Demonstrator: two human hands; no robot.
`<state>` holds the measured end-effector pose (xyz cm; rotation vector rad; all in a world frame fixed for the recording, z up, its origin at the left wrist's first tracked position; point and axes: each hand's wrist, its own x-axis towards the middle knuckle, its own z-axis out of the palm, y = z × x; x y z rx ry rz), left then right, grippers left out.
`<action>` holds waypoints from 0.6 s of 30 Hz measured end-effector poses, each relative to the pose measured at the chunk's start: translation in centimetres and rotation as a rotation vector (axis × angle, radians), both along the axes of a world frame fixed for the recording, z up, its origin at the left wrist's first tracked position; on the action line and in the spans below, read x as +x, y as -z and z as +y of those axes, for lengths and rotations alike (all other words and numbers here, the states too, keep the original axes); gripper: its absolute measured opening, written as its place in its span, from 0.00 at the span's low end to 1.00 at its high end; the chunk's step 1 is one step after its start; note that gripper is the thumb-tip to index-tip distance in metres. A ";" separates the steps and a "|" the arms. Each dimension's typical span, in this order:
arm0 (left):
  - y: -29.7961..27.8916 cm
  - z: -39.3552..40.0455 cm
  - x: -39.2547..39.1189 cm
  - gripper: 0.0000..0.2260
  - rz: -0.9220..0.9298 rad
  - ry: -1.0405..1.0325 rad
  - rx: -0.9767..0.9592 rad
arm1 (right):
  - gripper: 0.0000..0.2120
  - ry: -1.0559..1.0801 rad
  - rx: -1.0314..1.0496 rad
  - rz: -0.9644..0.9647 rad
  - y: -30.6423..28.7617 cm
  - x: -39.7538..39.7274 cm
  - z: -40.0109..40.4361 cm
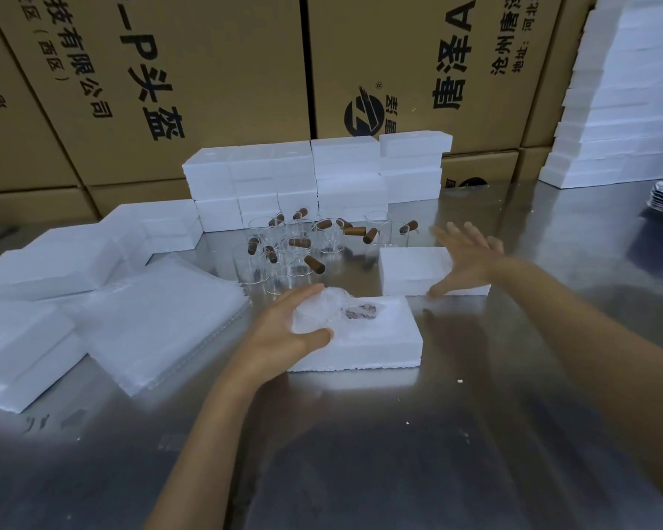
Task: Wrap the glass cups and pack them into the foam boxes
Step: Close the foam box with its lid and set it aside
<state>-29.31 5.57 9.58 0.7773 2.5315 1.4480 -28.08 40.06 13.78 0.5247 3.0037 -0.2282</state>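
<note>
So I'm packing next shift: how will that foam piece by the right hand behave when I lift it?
The foam piece is probably very light for its size and stiff, being a solid white block. Its crumbly edges and the crumbs on the metal table suggest it chips easily. On that shiny surface it may slide if the right hand nudges it.

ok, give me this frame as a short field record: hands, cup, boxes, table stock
left hand: holds the wrapped cup in the open foam box
right hand: fingers spread, over the foam lid, blurred; contact unclear
wrapped cup: sits in the box cavity, brown handle showing through the wrap
foam lid: lies behind the box, apart from it
bare cups: cluster behind the box, brown handles
wrap sheets: stack left of the box
foam stack: at the back of the table
</note>
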 end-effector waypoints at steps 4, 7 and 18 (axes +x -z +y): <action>0.2 -0.2 -0.2 0.25 -0.037 0.022 0.021 | 0.64 0.014 -0.023 -0.022 0.9 0.0 0.1; 0.3 -0.4 -0.3 0.26 -0.065 0.028 0.031 | 0.61 0.042 -0.069 0.073 1.0 0.6 -0.4; 0.9 -0.6 -0.3 0.37 -0.172 0.095 0.172 | 0.39 -0.522 -0.178 0.221 -5.8 4.8 -11.3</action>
